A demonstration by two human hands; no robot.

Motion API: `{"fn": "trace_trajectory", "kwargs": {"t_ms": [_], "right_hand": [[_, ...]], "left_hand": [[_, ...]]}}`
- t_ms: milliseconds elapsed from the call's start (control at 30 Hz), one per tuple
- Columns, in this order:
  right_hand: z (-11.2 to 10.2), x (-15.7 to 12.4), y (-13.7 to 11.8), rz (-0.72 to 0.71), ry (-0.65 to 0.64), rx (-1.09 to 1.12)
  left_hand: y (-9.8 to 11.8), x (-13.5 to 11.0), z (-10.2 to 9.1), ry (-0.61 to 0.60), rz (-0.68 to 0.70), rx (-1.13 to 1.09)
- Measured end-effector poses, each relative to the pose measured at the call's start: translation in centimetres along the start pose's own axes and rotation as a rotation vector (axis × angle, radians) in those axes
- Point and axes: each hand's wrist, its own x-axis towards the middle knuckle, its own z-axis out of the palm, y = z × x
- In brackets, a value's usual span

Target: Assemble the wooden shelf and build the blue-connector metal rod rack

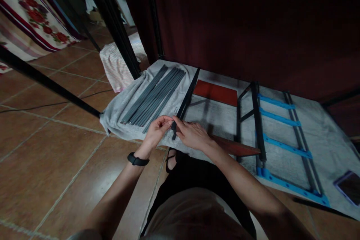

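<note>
A black metal frame (188,99) stands on the grey cloth between two reddish-brown boards and the rods. At its near end my left hand (157,130) is closed in a pinch, fingertips by the bar's corner; anything small between them is hidden. My right hand (194,134) is closed around the same end from the other side, thumb and forefinger against the bar. Below the fingertips a short dark foot (174,135) sticks out. One brown board (237,147) extends from under my right hand toward the right upright; another board (216,93) spans the far side.
Several grey rods (153,99) lie left on the grey cloth (118,110). Blue crosspieces (287,153) join dark rods at the right. A phone (348,187) rests near the right edge. Black poles (50,82) and a dark red curtain (253,26) surround the table.
</note>
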Motion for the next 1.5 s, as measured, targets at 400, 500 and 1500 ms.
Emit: {"fn": "trace_trajectory", "kwargs": {"t_ms": [400,500,1500], "right_hand": [[0.0,0.0,0.0,-0.001,0.005,0.006],[0.0,0.0,0.0,0.005,0.0,0.005],[-0.1,0.0,-0.1,-0.001,-0.009,0.008]], "left_hand": [[-0.4,0.5,-0.2,-0.041,0.049,0.043],[-0.5,0.4,-0.3,-0.048,0.074,0.038],[-2.0,0.5,-0.3,-0.055,0.022,-0.007]]}}
